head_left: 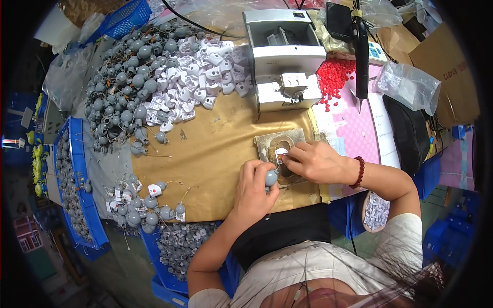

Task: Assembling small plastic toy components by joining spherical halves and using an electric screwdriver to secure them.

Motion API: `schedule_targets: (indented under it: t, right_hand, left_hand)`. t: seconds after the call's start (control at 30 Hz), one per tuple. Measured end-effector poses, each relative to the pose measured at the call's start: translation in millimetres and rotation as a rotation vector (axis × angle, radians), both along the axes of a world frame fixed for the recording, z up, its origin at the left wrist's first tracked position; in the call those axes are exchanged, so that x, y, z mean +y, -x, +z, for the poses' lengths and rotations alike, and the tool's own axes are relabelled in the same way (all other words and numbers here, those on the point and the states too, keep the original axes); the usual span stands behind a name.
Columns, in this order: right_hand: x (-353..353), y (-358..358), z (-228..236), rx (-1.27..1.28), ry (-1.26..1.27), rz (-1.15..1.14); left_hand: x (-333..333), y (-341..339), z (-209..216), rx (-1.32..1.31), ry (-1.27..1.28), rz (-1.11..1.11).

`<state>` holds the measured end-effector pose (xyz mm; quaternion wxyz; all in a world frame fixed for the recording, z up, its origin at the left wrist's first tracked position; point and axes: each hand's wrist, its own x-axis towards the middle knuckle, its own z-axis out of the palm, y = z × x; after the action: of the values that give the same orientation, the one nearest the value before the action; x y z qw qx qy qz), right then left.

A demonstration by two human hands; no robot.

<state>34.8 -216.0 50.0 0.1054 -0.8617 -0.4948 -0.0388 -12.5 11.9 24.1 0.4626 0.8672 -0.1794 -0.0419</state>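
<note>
My left hand [255, 189] is closed round a round grey plastic part [271, 177], which peeks out between thumb and fingers. Just above it, a small white plastic piece [281, 154] sits at the fingertips of my right hand [319, 162]. The right fingers are pinched together at that piece, with a small reddish spot beside them. Both hands are over a metal fixture block [264, 146] with an oval recess. My fingers cover part of the recess, and whether the white piece touches the fixture is hard to see.
Behind the fixture stands a white machine [285, 56]. Piles of grey ball parts [123, 82] and white caps [205, 72] lie back left, red pieces [336, 77] right of the machine. A black electric screwdriver [361, 61] hangs point down. Finished-looking assemblies [138, 210] lie front left, near blue bins [82, 179].
</note>
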Motion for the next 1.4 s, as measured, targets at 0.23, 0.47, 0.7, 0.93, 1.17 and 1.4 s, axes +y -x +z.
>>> schedule_targets:
  t: [0.23, 0.47, 0.7, 0.93, 1.17, 1.4]
  right_hand:
    - [-8, -2, 8, 0.274, 0.039, -0.095]
    - [-47, -17, -1, 0.909, -0.520, -0.504]
    - [-18, -17, -41, 1.323, -1.310, -0.388]
    - [-15, -29, -17, 1.402, -0.788, -0.379]
    - [-4, -24, -2, 0.628, -0.338, -0.383]
    - [3, -17, -4, 0.564, -0.347, -0.532]
  left_hand:
    - [-15, -4, -4, -0.450, -0.448, -0.062]
    - [-16, -6, -16, -0.526, -0.453, -0.126]
    - [-13, -8, -15, -0.520, -0.426, -0.151]
    - [-11, -14, -13, -0.491, -0.387, -0.155]
    - [-13, -17, -11, -0.467, -0.304, -0.125]
    - [-31, -29, 5, -0.314, -0.208, 0.029]
